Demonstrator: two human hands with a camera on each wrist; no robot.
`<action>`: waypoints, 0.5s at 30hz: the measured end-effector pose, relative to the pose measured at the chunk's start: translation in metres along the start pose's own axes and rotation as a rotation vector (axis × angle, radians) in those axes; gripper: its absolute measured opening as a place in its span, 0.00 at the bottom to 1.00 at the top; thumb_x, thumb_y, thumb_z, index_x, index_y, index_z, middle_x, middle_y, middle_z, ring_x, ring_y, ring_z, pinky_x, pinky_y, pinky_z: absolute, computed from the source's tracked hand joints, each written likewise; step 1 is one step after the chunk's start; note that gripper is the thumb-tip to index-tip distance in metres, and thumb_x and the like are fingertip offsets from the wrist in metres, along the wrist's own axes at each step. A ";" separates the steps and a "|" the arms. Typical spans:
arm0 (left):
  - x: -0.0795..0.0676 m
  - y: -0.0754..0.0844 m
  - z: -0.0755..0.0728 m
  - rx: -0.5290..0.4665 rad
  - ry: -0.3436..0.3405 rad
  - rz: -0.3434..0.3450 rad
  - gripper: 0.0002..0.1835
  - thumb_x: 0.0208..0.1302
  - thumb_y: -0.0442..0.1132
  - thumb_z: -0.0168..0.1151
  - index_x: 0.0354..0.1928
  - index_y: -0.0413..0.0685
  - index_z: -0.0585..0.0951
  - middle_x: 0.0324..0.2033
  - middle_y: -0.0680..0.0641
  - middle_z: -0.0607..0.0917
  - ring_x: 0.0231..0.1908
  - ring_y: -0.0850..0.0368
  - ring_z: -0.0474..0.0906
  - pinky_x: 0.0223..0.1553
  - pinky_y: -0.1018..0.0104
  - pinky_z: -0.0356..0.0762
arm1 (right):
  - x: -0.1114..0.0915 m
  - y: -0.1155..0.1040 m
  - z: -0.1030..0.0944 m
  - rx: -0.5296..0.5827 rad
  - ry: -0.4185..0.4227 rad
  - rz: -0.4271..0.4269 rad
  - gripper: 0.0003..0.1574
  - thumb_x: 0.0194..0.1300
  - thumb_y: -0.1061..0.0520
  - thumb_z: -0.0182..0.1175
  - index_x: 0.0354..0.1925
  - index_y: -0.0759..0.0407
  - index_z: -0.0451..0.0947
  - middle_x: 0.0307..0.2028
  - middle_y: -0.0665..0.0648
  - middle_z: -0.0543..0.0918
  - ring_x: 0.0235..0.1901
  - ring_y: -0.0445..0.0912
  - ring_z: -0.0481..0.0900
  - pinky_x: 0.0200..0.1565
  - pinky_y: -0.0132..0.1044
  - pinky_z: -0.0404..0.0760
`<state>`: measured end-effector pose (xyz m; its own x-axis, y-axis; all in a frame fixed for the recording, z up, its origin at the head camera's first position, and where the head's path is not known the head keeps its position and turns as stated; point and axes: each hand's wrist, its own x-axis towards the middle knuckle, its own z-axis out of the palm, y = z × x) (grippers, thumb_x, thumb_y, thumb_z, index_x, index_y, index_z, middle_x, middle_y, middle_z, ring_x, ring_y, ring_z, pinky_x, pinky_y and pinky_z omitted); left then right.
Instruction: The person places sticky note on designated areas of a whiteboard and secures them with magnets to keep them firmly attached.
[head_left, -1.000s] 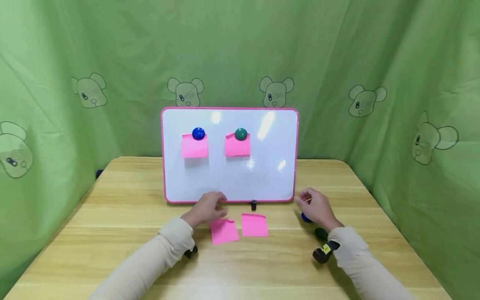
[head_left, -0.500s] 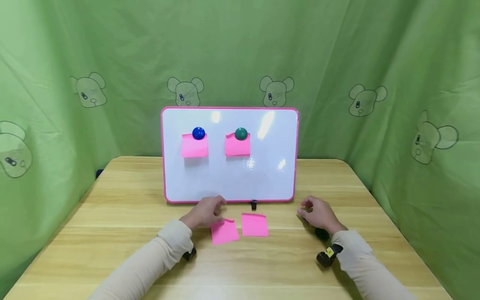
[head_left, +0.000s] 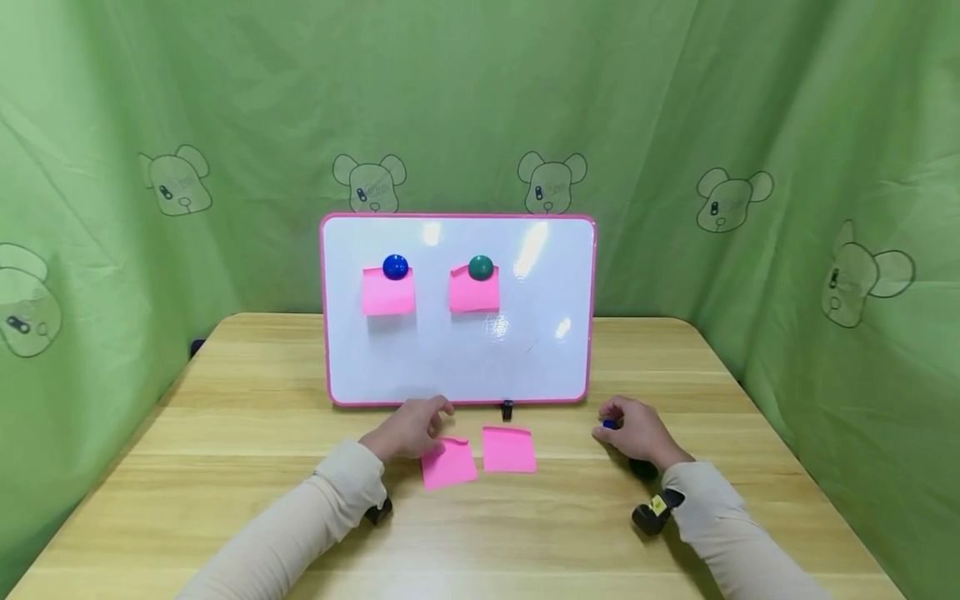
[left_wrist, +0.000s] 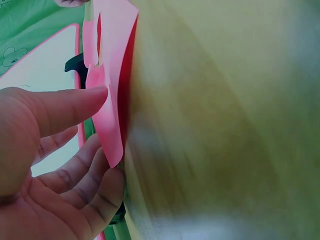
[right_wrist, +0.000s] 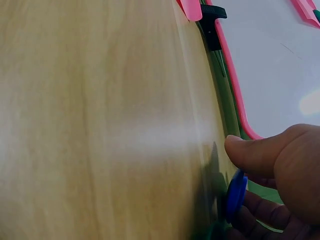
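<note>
My left hand (head_left: 405,428) is at the left pink sticky note (head_left: 450,465), which lies on the table. In the left wrist view its thumb overlaps that note's (left_wrist: 107,120) curled edge, the other fingers loosely bent and apart. My right hand (head_left: 639,430) pinches a round blue magnet (head_left: 610,424) between thumb and fingers, low over the table. The right wrist view has this magnet (right_wrist: 236,196) tilted on edge. A second pink sticky note (head_left: 509,451) lies to the right of the first. Under my right wrist sits a dark green magnet (head_left: 642,468), partly hidden.
A pink-framed whiteboard (head_left: 540,350) stands upright behind the notes. On it, a blue magnet (head_left: 395,267) and a green magnet (head_left: 481,267) each hold a pink note. A small black foot (head_left: 507,410) sticks out at its bottom edge. Green curtains (head_left: 465,83) surround the table.
My right hand has moved slightly nearer to me and taken hold of the blue magnet that lay on the table. My left hand has come down a little onto the left note's edge.
</note>
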<state>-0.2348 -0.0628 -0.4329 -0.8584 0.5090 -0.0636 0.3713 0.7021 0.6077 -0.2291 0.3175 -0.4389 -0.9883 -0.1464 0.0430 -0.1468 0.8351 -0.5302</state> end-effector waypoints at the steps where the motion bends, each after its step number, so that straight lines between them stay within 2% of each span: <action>1: 0.000 0.000 0.000 -0.003 -0.004 -0.001 0.27 0.51 0.29 0.72 0.55 0.42 0.75 0.40 0.42 0.81 0.41 0.48 0.79 0.45 0.54 0.79 | 0.000 0.000 0.000 -0.001 -0.002 0.000 0.17 0.57 0.57 0.70 0.41 0.66 0.78 0.37 0.59 0.82 0.38 0.53 0.78 0.44 0.51 0.78; 9: 0.001 -0.002 0.002 -0.010 -0.009 0.010 0.24 0.50 0.26 0.71 0.51 0.44 0.76 0.36 0.46 0.81 0.40 0.50 0.79 0.44 0.57 0.80 | 0.001 -0.002 0.001 -0.017 0.002 0.001 0.17 0.58 0.57 0.68 0.43 0.66 0.78 0.38 0.59 0.82 0.40 0.53 0.78 0.46 0.51 0.78; 15: 0.000 -0.004 0.003 0.048 0.021 0.083 0.13 0.48 0.23 0.67 0.30 0.47 0.77 0.26 0.52 0.79 0.31 0.56 0.75 0.36 0.63 0.77 | 0.002 -0.001 0.003 -0.018 0.029 -0.027 0.13 0.58 0.59 0.66 0.40 0.64 0.78 0.35 0.57 0.82 0.38 0.52 0.79 0.44 0.50 0.78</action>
<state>-0.2354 -0.0643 -0.4374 -0.8310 0.5563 0.0025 0.4579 0.6813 0.5711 -0.2303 0.3148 -0.4408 -0.9847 -0.1537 0.0819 -0.1738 0.8404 -0.5133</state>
